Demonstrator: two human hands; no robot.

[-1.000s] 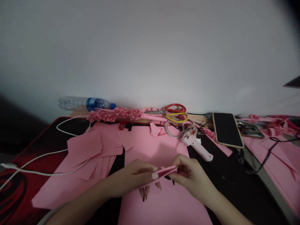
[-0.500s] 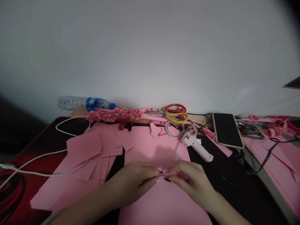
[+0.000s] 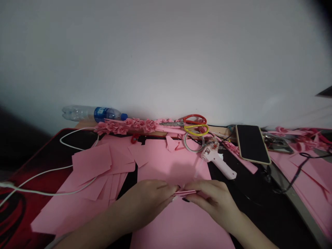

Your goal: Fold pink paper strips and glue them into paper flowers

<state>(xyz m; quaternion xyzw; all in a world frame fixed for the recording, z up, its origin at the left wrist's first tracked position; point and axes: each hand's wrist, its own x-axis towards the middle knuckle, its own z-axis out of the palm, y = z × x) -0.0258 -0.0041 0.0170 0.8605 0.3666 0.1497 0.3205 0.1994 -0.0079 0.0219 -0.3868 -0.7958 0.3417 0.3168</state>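
The left hand point(image 3: 154, 200) and the right hand point(image 3: 215, 197) each have the grip closed, thumb against fingers, pinching opposite ends of a small, layered pink paper piece point(image 3: 184, 193). The piece is above a large, flat pink paper sheet point(image 3: 181, 223). Layer edges should be aligned; apply even pressure from both sides and avoid twisting. Beyond, a pale pink plastic glue gun point(image 3: 220, 164) rests at the sheet's right edge; farther back lie metal scissors with red and yellow handles point(image 3: 181, 123).
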